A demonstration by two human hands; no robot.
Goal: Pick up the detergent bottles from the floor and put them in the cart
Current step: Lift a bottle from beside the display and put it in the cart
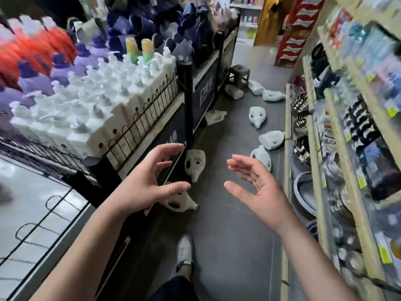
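both hands are empty and held out over the aisle floor. the left hand has a spread grip with curled fingers; the right hand is spread too, palm turned inward. the white detergent bottles lie scattered on the floor from 12 to 1 o'clock, the nearest bottle just under the left hand, another bottle beyond it. best to bend low, take the nearest one by its handle, and keep the foot clear. no cart is clearly visible.
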